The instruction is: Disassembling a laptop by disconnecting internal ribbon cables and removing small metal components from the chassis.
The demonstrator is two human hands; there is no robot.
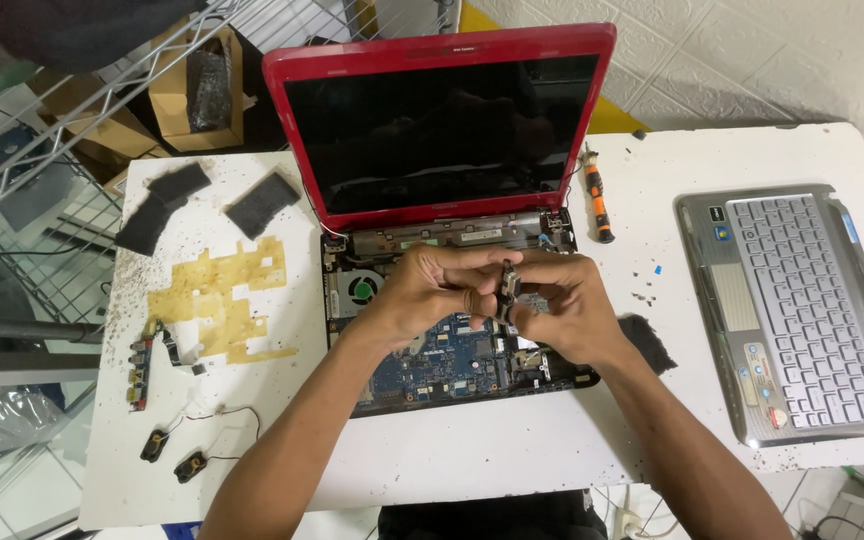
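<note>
Holding a small part (pixel 508 290) tight in both hands, left hand (pixel 430 290) and right hand (pixel 564 305), over the open laptop (pixel 452 360), I fear it slips and drops onto the board.

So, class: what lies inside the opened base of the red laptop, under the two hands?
Inside the laptop base a blue circuit board and a round fan show. The left hand and right hand, holding a small part, cover the board's middle.
</note>
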